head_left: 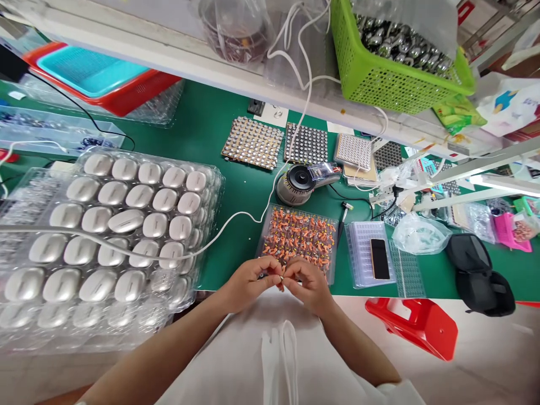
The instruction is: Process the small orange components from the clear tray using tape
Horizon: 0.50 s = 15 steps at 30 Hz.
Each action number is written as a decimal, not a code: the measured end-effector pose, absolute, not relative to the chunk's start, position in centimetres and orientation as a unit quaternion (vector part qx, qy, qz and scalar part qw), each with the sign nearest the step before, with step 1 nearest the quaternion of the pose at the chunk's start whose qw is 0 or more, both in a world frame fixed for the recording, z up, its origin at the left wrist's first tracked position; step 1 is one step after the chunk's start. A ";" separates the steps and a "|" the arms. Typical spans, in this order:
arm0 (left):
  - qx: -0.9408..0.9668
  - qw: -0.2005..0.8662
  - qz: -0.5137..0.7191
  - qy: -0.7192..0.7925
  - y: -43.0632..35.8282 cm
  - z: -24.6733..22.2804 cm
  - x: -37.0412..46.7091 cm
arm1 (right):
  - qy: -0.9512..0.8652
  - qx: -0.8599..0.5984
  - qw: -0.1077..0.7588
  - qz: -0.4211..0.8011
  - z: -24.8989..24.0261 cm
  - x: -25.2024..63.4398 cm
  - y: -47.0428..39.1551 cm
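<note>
My left hand (255, 283) and my right hand (307, 283) meet at the green table's front edge. Thumb and fingers of both are pinched around one small part (282, 277), pale with a bit of orange, too small to make out well. Just beyond them lies a clear tray (299, 233) filled with rows of small orange and yellow pieces; my hands cover its near edge. A round grey device with a black top (296, 184) stands behind that tray.
Stacked clear trays of silvery oval cases (113, 225) fill the left. A white cable (240, 214) crosses the table. Plates of small parts (253, 142) lie at the back. On the right are a phone (380, 259), black case (481, 273) and red stool (417, 326). A green basket (396, 84) sits above.
</note>
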<state>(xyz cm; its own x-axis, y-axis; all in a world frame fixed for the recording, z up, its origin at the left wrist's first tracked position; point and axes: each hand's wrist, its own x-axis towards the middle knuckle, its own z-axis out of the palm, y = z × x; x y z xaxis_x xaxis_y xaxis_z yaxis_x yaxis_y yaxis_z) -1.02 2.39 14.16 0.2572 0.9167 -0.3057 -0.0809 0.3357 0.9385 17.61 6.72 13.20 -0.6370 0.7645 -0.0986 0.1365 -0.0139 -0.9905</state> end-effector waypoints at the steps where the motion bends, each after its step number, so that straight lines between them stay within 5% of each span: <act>1: 0.403 0.701 0.367 0.460 2.1 13.6 -1.0 | -0.626 -0.341 0.237 0.661 12.8 17.7 6.4; 7: 0.232 0.805 0.351 0.419 1.2 10.7 -0.5 | -0.382 -0.351 0.155 0.841 9.8 17.5 6.0; 15: 0.338 0.668 0.360 0.557 1.1 7.9 -0.7 | -0.408 -0.399 0.100 0.815 5.8 16.3 7.8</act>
